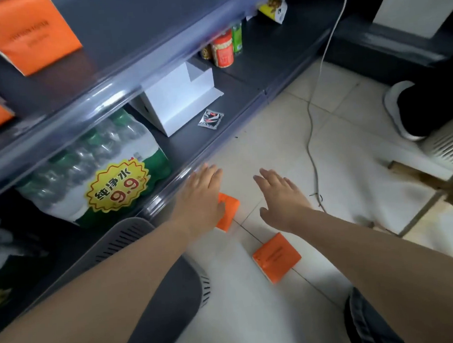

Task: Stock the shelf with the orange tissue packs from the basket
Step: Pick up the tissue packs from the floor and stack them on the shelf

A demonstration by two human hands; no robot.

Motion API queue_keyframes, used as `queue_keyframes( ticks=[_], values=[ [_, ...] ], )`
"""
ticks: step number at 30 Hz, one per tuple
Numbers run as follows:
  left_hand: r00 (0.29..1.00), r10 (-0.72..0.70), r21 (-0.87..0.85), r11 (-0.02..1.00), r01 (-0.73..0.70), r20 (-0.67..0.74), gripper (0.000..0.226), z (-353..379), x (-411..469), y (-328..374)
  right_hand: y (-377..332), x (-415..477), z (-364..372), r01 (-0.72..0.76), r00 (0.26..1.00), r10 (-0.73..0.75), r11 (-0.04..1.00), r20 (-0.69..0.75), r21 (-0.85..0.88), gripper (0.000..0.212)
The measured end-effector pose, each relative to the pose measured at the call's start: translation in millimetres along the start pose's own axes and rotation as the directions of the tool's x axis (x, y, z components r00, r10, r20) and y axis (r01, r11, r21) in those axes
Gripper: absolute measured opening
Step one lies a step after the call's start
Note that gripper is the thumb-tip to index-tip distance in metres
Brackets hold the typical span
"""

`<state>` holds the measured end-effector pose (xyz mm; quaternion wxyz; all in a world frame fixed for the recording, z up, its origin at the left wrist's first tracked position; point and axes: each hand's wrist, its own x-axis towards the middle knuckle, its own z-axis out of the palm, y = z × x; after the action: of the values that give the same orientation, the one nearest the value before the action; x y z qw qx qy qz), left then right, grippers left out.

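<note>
Two orange tissue packs are on the floor tiles, not in the basket. The first pack (229,213) lies right by the front edge of the bottom shelf (192,144), half under the left hand (201,196). The second pack (277,257) lies a bit nearer the person, out in the open.

Both hands are flat, fingers straight and spread, holding nothing. The right hand (280,194) hovers over bare tile.

I'd drop the left hand straight down, thumb on one long side and fingers on the other. The right can go for the second pack, so both go up together beside the stocked orange packs (26,32) on the upper shelf (106,46).

Can't tell if the left thumb actually touches the first pack. The grey basket (134,238) is mostly behind the left forearm, so what's in it is anyone's guess.
</note>
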<state>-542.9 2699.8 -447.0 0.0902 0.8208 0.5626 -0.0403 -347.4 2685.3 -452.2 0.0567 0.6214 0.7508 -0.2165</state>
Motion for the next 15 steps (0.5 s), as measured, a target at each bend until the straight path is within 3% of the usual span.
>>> queue_keyframes(
  ticks=[9,15],
  values=[
    [0.986,-0.064,-0.019,0.998,0.068,0.153,0.073,74,16,-6,40,-5,82,0.137,0.949,-0.084,0.978,0.303,-0.159,0.082],
    [0.945,-0.181,0.023,0.983,0.182,0.273,0.075,119,36,-10,57,10,123,0.206,0.907,-0.131,0.967,0.399,-0.15,0.083]
  ],
)
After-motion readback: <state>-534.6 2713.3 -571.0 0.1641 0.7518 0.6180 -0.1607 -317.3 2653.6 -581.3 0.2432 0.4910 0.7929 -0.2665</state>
